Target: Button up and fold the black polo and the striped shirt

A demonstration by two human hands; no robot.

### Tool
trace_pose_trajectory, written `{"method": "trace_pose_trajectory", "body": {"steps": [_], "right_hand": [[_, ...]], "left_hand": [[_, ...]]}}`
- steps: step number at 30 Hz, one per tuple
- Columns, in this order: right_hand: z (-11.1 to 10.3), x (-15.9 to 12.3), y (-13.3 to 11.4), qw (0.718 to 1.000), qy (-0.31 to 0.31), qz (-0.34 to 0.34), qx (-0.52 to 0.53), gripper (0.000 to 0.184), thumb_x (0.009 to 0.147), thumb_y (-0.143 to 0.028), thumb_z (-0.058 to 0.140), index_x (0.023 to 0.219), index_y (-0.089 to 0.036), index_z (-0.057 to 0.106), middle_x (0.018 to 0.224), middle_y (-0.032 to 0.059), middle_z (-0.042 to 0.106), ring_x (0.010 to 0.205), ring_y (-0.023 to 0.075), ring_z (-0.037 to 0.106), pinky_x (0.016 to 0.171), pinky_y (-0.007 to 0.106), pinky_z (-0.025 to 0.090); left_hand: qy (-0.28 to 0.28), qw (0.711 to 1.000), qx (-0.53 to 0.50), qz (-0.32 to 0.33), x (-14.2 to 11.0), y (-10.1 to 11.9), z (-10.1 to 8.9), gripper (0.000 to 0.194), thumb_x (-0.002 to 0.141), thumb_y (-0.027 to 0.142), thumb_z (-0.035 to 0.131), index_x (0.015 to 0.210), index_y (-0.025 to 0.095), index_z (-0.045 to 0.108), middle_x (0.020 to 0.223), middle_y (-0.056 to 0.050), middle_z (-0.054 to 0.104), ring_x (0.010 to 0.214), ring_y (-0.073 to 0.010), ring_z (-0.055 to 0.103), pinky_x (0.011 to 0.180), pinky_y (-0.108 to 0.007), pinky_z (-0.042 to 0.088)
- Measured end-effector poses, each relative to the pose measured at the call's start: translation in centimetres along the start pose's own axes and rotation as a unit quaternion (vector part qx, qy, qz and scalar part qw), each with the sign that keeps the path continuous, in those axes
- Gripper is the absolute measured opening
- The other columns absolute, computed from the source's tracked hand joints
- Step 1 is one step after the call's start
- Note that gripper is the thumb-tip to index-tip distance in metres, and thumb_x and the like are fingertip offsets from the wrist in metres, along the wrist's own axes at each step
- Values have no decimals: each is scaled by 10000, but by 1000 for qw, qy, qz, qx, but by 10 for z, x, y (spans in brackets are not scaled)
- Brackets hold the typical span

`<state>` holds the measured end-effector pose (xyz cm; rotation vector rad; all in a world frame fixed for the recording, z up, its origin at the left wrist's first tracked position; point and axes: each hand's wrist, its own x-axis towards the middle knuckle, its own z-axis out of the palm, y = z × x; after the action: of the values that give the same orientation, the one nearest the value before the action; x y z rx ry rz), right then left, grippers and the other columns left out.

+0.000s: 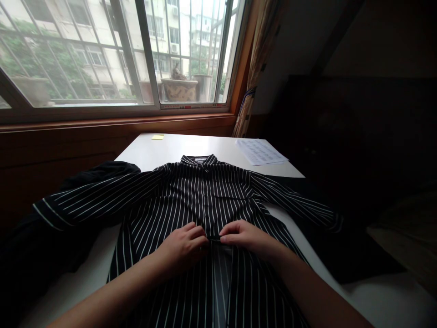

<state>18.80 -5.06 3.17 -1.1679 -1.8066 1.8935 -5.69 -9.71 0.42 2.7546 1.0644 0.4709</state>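
A black shirt (177, 191) with white stripes lies front side up, its collar at the far end and its sleeves spread to both sides. Above the middle its front edges meet; below my hands they part, and the greyish inside shows in the gap. My left hand (191, 243) is closed on the front edge near the centre line, its fingertips partly hidden. Just to the right, my right hand (241, 234) pinches the other side of the front between thumb and fingers. A short fold of cloth spans the space between both hands. Any button there is too small to make out.
Under the shirt is a white table (136, 148). Printed sheets (261, 151) lie at its back right, a yellow sticky note (157, 136) at its back left. Dark cloth (99, 173) is bunched beyond the left sleeve. Behind stand a barred window (112, 54) and a tied curtain (249, 98).
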Motion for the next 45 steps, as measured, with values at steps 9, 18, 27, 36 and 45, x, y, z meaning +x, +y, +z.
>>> {"method": "trace_pose_trajectory", "body": {"steps": [9, 18, 27, 36, 45], "right_hand": [[3, 2, 3, 998, 37, -25, -32, 254, 771, -393, 724, 863, -157, 740, 736, -1, 638, 688, 135, 538, 650, 250, 396], [7, 2, 1, 996, 70, -35, -42, 272, 775, -417, 716, 843, -155, 738, 735, 5, 636, 704, 145, 551, 670, 262, 411], [17, -1, -6, 992, 99, -49, -63, 252, 785, -396, 708, 837, -154, 753, 734, 13, 665, 702, 149, 570, 660, 264, 417], [27, -1, -4, 989, 120, -69, -45, 266, 799, -413, 697, 837, -158, 762, 802, 36, 713, 784, 185, 629, 717, 282, 462], [29, 0, -2, 991, 114, -62, -23, 296, 780, -449, 724, 820, -159, 766, 783, 35, 710, 764, 179, 626, 714, 285, 460]], "left_hand": [[-30, 987, 133, 86, 0, 6, -4, 167, 926, 112, 522, 1064, 149, 609, 958, -49, 589, 807, -187, 536, 671, -326, 517], [21, 991, 102, 87, 1, 2, -2, 124, 968, 163, 477, 951, 162, 600, 866, -33, 581, 708, -156, 523, 619, -299, 482], [109, 989, 56, 81, -1, 1, 1, 135, 975, 180, 486, 1016, 160, 613, 848, -33, 600, 717, -148, 550, 614, -275, 480], [148, 982, 68, 93, -3, 5, -3, 94, 965, 183, 519, 995, 171, 608, 781, -5, 582, 640, -131, 491, 551, -279, 404], [150, 982, 74, 88, -4, 3, 2, 101, 971, 191, 503, 956, 176, 601, 770, -1, 572, 648, -123, 506, 563, -275, 397]]}}
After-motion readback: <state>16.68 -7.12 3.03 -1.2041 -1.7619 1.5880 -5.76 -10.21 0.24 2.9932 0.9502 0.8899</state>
